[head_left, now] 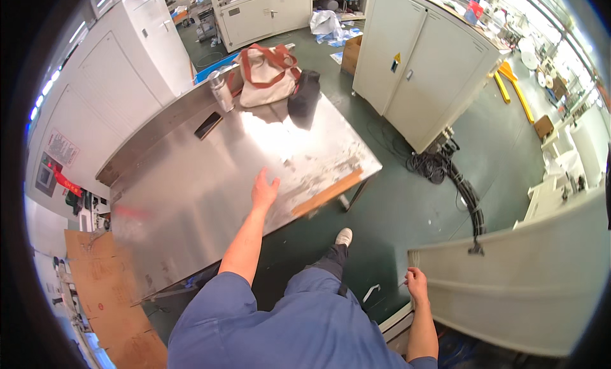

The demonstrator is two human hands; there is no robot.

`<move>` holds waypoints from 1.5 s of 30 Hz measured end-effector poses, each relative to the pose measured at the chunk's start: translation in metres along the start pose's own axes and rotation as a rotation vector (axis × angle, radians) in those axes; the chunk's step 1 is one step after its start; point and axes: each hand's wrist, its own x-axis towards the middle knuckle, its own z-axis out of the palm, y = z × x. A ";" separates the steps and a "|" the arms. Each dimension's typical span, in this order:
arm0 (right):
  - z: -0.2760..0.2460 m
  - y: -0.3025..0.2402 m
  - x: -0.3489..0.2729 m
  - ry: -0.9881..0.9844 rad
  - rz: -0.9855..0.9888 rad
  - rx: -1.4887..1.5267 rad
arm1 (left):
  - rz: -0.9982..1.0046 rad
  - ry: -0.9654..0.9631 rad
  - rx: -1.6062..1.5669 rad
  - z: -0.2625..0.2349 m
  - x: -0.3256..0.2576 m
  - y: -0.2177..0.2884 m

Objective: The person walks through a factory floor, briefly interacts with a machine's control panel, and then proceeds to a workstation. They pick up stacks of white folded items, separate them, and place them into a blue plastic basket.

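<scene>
My left hand (265, 191) reaches out by the front edge of a stainless steel table (191, 197), fingers apart and holding nothing. At my right side, my right hand (417, 284) is closed next to the near edge of a large beige panel (509, 286). A thin bit shows at its fingertips, too small to name. On the table's far part lie a dark phone (208, 125), a silver tumbler (221, 92), a cream tote bag (264, 76) with rust-coloured straps and a black soft item (304, 98).
A beige two-door cabinet (414, 63) stands beyond the table. Black cables (436, 167) lie on the green floor by its base. White machine housings (108, 76) line the left, above flattened cardboard (105, 292). Yellow forks (519, 92) rest far right.
</scene>
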 end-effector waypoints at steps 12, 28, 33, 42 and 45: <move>-0.155 0.039 0.304 -0.208 0.001 -0.335 | -0.326 -0.050 0.191 0.159 0.089 0.088; -0.018 -0.534 0.696 -1.547 -0.382 -0.035 | -0.357 -0.280 -0.396 0.338 0.272 0.435; 0.067 -0.648 0.765 -1.497 -0.551 -0.138 | -0.394 -0.261 -0.344 0.359 0.422 0.403; 0.185 -0.862 0.970 -1.118 -0.566 -0.053 | -0.385 -0.318 -0.333 0.356 0.721 0.361; 0.213 -0.957 1.059 -0.798 -0.773 -0.002 | -0.436 -0.257 -0.291 0.375 0.820 0.314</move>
